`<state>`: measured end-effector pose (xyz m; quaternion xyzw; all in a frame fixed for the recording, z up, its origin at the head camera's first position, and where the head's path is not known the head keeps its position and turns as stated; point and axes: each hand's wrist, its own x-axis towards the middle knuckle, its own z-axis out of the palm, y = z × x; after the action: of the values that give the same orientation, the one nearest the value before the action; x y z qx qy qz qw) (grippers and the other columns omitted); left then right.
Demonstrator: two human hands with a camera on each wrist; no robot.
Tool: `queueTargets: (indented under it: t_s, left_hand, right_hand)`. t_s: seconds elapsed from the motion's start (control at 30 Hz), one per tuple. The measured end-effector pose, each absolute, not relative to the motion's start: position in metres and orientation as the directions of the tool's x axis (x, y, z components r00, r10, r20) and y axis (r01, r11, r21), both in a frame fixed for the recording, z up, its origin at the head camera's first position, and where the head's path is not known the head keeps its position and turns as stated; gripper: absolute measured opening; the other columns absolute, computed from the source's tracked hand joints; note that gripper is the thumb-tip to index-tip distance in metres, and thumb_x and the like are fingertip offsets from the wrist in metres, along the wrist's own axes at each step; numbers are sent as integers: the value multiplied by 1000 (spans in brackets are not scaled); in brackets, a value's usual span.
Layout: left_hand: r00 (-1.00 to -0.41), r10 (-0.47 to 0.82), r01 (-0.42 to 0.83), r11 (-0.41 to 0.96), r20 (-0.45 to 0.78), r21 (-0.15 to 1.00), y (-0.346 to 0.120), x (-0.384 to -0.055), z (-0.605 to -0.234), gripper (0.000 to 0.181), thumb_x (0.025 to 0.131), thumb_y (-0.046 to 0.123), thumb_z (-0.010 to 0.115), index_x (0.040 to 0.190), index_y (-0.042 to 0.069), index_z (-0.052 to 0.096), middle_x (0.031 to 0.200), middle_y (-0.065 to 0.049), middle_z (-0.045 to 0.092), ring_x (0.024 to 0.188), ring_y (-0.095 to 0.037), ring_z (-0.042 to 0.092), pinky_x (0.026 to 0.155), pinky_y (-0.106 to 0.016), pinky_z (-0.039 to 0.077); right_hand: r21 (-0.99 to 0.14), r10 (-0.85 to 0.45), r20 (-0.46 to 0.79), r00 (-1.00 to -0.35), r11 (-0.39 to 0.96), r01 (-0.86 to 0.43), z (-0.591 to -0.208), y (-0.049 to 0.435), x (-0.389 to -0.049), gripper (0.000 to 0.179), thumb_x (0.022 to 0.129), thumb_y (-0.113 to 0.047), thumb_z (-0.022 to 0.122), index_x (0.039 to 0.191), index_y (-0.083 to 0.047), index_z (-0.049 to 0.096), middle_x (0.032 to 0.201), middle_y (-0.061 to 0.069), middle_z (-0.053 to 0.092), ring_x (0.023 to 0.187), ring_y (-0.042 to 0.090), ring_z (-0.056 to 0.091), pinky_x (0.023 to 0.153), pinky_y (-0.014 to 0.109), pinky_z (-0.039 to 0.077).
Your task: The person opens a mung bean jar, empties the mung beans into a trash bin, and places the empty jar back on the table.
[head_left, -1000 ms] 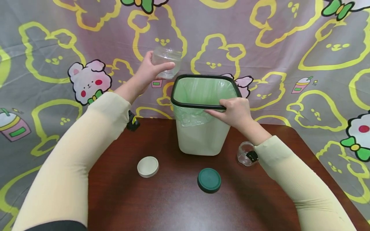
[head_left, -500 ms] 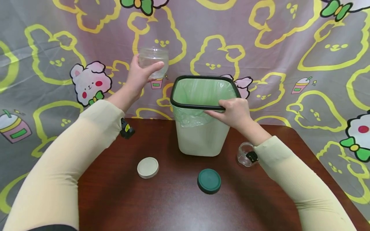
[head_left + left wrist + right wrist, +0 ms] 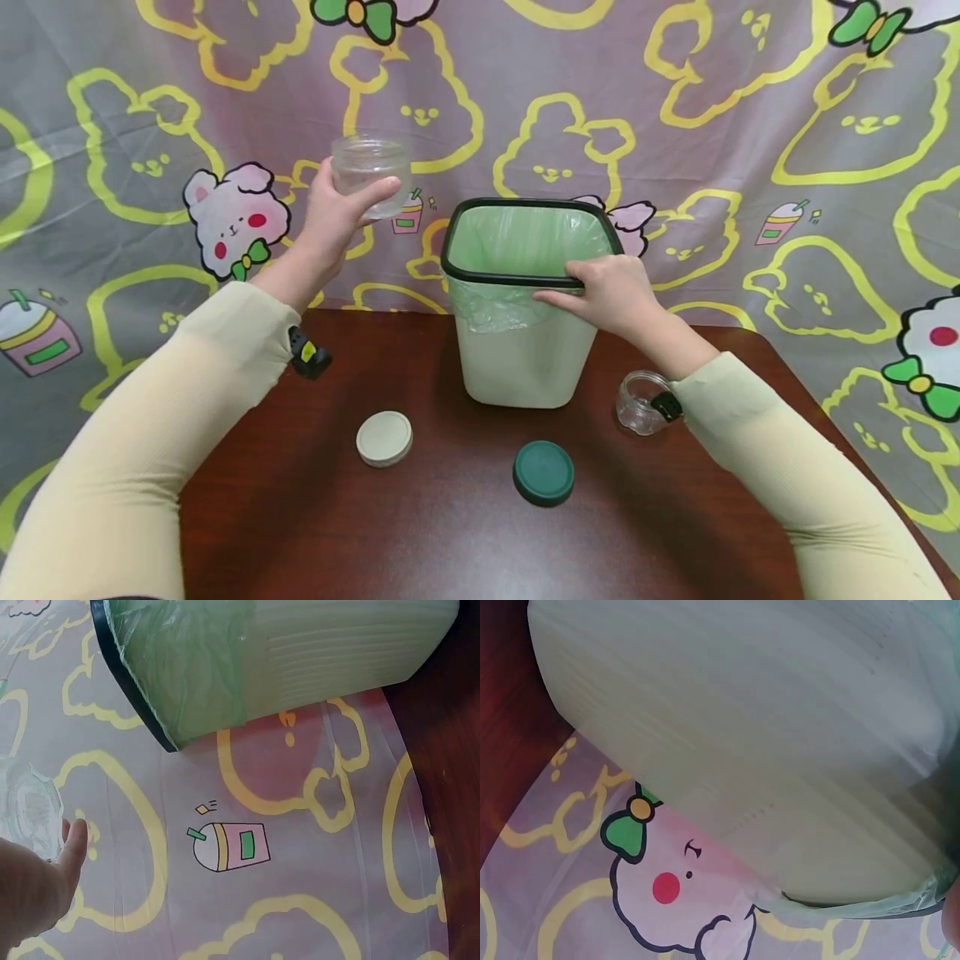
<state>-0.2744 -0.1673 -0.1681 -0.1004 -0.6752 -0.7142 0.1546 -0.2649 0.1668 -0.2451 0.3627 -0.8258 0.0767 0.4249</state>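
My left hand (image 3: 333, 212) grips a clear glass jar (image 3: 372, 171) without a lid, held upright in the air left of the trash can. In the left wrist view the jar (image 3: 28, 814) shows only in part at the left edge, with the thumb along it. My right hand (image 3: 611, 292) pinches the black rim of the pale trash can (image 3: 525, 367) at its front right corner, fingers over the rim and thumb below. A light green plastic bag (image 3: 498, 308) lines the can and folds over its outside. In the right wrist view the can's wall (image 3: 727, 735) fills most of the picture.
On the brown table (image 3: 465, 533) lie a cream lid (image 3: 384, 438) at the left and a dark green lid (image 3: 543, 471) in front of the can. A second clear jar (image 3: 639, 404) stands right of the can, under my right forearm. A patterned curtain (image 3: 697, 125) hangs behind.
My left hand has moved left and slightly down with the jar, away from the trash can. The jar has gone from tilted to upright. My right hand stays on the rim.
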Motion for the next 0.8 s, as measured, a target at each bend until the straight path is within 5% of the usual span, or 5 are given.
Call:
queueTargets:
  t_s: [0.53, 0.8]
  left_hand:
    - [-949, -146, 286, -30, 279, 958, -203, -256, -195, 86, 82, 13, 76, 147, 14, 20, 136, -4, 35, 118, -17, 41, 101, -41, 38]
    - [-967, -146, 197, 93, 209, 976, -234, -253, -228, 88, 87, 23, 73, 150, 15, 11, 144, -8, 26, 123, -19, 35, 104, -47, 34]
  right_hand:
    - [171, -570, 707, -417, 711, -682, -241, 167, -265, 67, 89, -76, 33, 58, -16, 26, 50, -7, 17, 42, 10, 17, 40, 29, 12]
    - [171, -567, 707, -422, 717, -676, -242, 167, -265, 67, 89, -76, 31, 57, -17, 25, 50, -7, 16, 42, 9, 16, 40, 29, 11]
